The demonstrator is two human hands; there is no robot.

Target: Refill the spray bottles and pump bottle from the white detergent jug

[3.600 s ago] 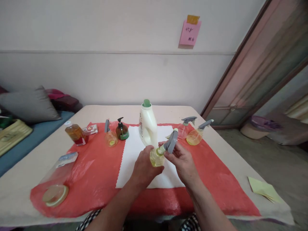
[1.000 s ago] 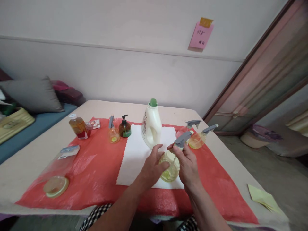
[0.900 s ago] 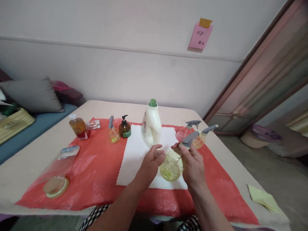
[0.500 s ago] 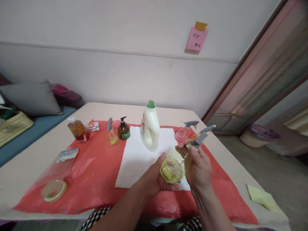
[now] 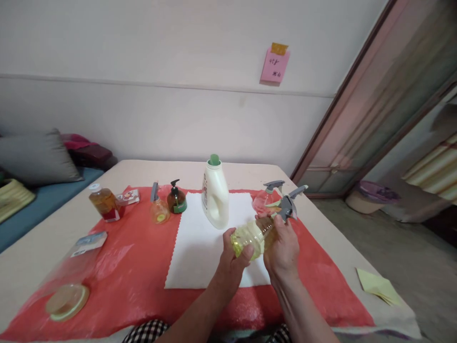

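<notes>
Both my hands hold a small yellow spray bottle tilted on its side above the white cloth. My left hand grips the round base, fingers wrapped under it. My right hand is closed round the neck, just below the grey trigger head, which points up and to the right. A white detergent bottle with a green cap stands upright just beyond my hands.
On the red sheet: two more spray bottles at the right, a small yellow sprayer, a dark pump bottle, an amber bottle, a clear bag at front left. Yellow paper lies near the right table edge.
The yellow spray bottle was lifted off the cloth and tipped over sideways, its head moving right. My left hand shifted from the bottle's side to its base.
</notes>
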